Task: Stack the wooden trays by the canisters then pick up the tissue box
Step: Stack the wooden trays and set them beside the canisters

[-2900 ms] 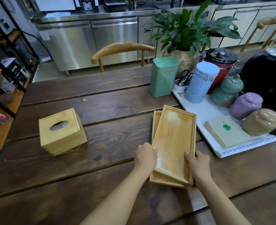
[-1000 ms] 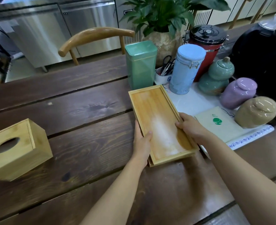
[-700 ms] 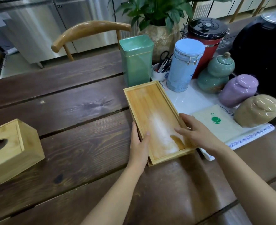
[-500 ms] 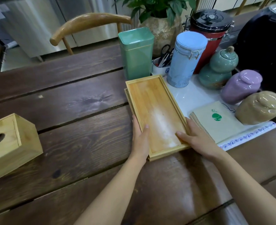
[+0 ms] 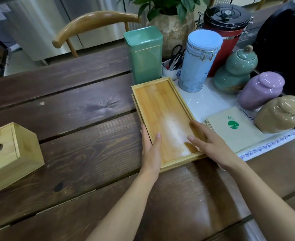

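- While both hands rest on the stacked wooden trays, the left hand lies along the left rim, fingers straight and pressed together against the outer side, thumb laid over the rim onto the inner floor.
- Across the trays, the right hand sits on the right rim, fingers loosely spread and slightly curled, fingertips over the rim and touching the tray floor; neither hand pinches or lifts anything.
- Under the upper tray, an edge of the lower tray shows along the left side and far corner, so the two are slightly out of line; both lie flat on the dark plank table.
- Just right of the right hand's fingers lies a stack of beige napkins printed with a green round logo and small characters too small to read, resting on a white tray with a blue patterned border.
- Beyond the fingertips, past the trays' far end, stand a green square tin and a pale blue clip-top canister with faint markings I cannot read.
- Further right are a teal gourd jar, a purple jar, a tan jar and a red canister with a black lid.
- Well to the left of the left hand, apart from it, the wooden tissue box stands on the table at the frame edge, its oval slot upward.
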